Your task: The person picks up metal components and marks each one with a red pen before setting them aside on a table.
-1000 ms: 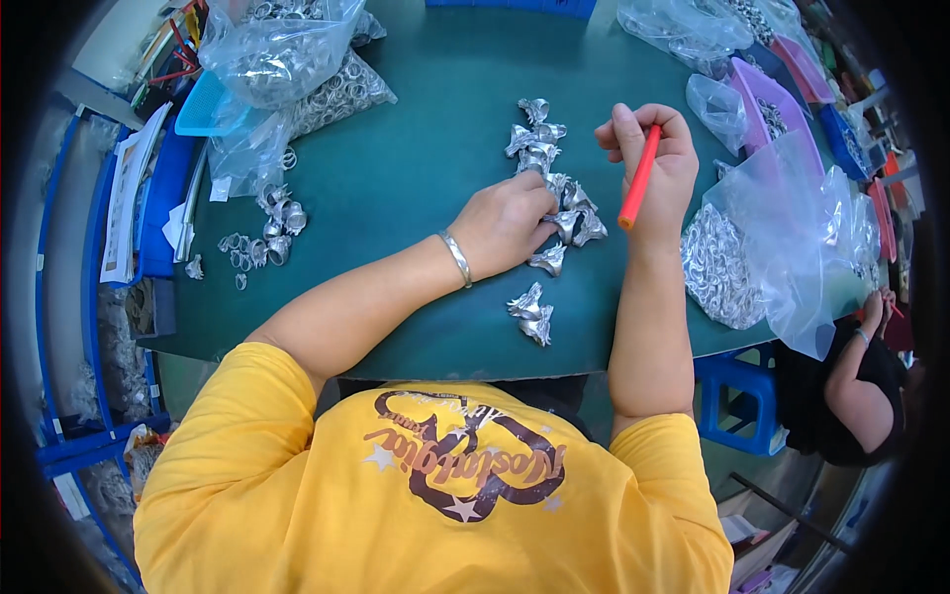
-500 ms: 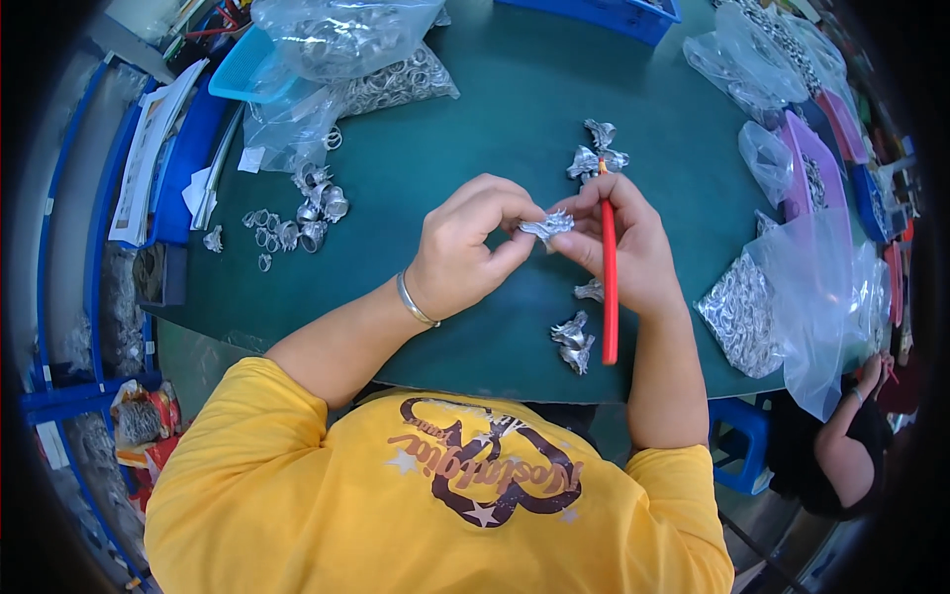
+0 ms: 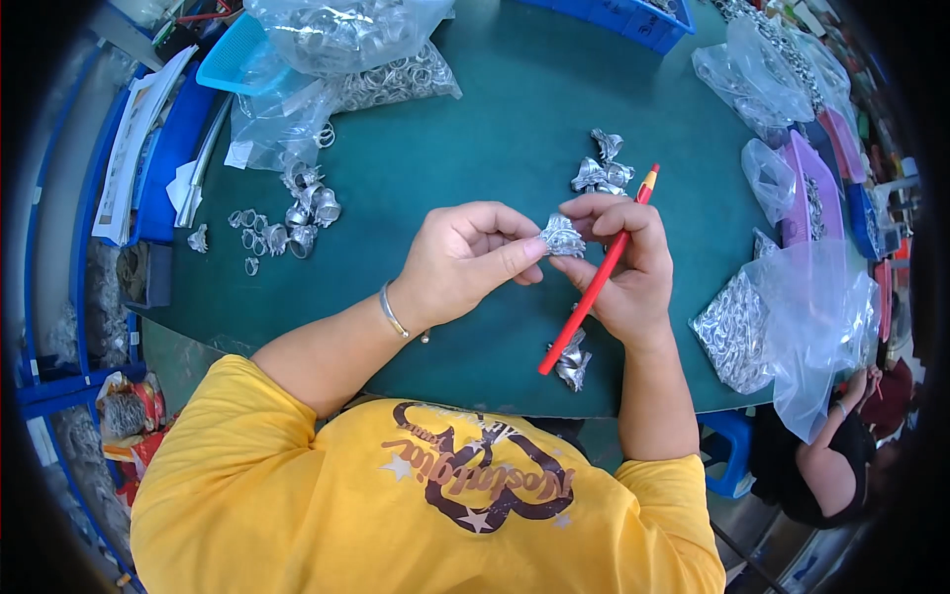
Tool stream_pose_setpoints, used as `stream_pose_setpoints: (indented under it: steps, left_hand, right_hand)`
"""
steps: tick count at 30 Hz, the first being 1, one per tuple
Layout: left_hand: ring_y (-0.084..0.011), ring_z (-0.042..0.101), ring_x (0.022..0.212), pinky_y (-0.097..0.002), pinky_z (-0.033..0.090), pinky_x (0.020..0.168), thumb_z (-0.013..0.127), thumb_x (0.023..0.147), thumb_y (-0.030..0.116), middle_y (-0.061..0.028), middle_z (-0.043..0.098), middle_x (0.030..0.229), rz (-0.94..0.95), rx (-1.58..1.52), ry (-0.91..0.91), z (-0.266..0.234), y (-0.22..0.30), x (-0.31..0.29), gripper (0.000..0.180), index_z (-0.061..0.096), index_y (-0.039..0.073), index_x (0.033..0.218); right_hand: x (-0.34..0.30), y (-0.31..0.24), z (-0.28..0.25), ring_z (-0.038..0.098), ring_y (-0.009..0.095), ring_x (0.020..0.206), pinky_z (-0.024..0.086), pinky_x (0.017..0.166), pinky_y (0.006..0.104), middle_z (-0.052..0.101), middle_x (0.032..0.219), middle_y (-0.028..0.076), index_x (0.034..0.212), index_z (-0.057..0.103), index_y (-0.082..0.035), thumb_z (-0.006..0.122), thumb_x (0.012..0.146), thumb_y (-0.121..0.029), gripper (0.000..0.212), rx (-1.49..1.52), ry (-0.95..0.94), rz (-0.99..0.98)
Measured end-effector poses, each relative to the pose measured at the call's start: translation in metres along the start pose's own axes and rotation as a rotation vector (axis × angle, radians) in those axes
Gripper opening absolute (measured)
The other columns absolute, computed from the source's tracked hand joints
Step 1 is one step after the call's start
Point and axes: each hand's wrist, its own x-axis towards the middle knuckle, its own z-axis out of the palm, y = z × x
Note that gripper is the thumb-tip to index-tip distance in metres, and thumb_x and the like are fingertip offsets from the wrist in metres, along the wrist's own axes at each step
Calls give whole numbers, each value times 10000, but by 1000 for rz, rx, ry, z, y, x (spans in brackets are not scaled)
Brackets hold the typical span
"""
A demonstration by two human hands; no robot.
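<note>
Above the table's middle, I hold a silver ring (image 3: 562, 238) with a ridged, sculpted head. The thumb and fingers of my left hand (image 3: 470, 252) pinch it from one side. My right hand (image 3: 633, 262) is closed round a red peel-off marking pencil (image 3: 597, 294), slanting from upper right to lower left. The right thumb and forefinger also reach the ring's other side. More sculpted silver rings (image 3: 604, 176) lie just beyond the right hand. Another small group of rings (image 3: 572, 364) rests below the pencil, partly covered by it.
Several loose rings (image 3: 315, 205) lie at left, below a plastic bag of rings (image 3: 396, 81) and a light-blue basket (image 3: 223, 74). At right are another filled bag (image 3: 734, 332), a pink tray (image 3: 797, 198) and a co-worker's arm (image 3: 826, 450). A blue bin (image 3: 633, 22) stands at the far edge.
The ring has been turned so its ridged head shows more upright. The pencil has swung from near vertical to a slant, its lower end moving left. My view has shifted slightly.
</note>
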Motion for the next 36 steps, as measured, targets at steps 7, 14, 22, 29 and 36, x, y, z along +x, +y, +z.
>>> stream_pose_setpoints:
  steps: [7,14,22,29,36]
  left_hand:
    - [-135,635,797,-235,542,693,654,811,-34,-81,594,948,160,63,0,0,-3,0,84,614,-63,879]
    - [-137,590,939,-249,513,778,666,777,-84,-98,553,1044,315,187,-21,-1,-10,2,211,610,-42,976]
    - [-113,616,835,-224,531,690,742,722,-5,-77,576,994,386,334,66,3,-12,4,280,635,-8,981]
    - [-134,605,915,-239,508,786,670,757,-96,-92,566,1039,212,351,69,3,-6,1,310,588,-62,1053]
    - [-102,592,823,-209,494,696,697,737,-77,-63,567,947,252,480,71,0,-8,1,294,617,-40,1017]
  right_hand:
    - [0,-3,-6,594,155,882,492,744,266,608,1012,103,964,462,-52,798,678,-29,442,165,-7,286]
    - [-3,1,-4,594,136,794,493,696,252,627,967,108,897,480,-51,744,699,41,342,97,-38,189]
    - [0,-5,-6,595,172,837,483,728,274,627,1005,128,927,488,-45,717,688,53,346,-11,-86,130]
    - [-5,-7,-11,588,159,778,468,695,266,630,902,128,1149,482,24,539,896,-85,281,-21,137,64]
    - [-6,-17,4,560,169,594,420,603,301,605,691,83,795,520,-32,560,827,-43,53,65,248,-172]
